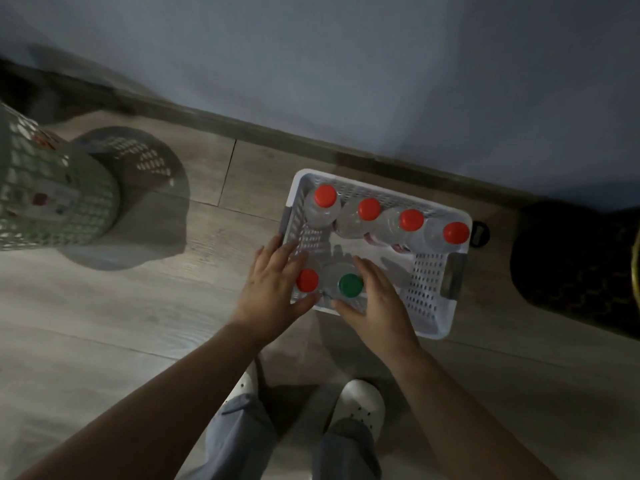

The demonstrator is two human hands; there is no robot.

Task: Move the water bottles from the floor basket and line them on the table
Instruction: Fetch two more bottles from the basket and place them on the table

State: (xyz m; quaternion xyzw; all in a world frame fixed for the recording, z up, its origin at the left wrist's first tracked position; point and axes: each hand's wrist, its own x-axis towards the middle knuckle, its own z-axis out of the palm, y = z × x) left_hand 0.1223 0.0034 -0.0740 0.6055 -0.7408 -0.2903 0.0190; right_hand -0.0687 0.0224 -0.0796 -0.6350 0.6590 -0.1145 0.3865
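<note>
Down on the floor (138,306), your white basket (427,289) holds four far bottles (369,209) in a row. In its near left corner, your left hand (273,285) reaches by the red-cap bottle (307,280). Your right hand (377,299) is beside the green-cap bottle (350,285). Both hands have straight fingers, gripping nothing.

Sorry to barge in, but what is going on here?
A person stands over a white basket on the floor holding six upright water bottles. The left hand reaches beside the near red-capped bottle, the right hand beside the green-capped bottle, fingers fairly straight. Neither bottle is lifted yet; four more red-capped bottles line its far side.
</note>
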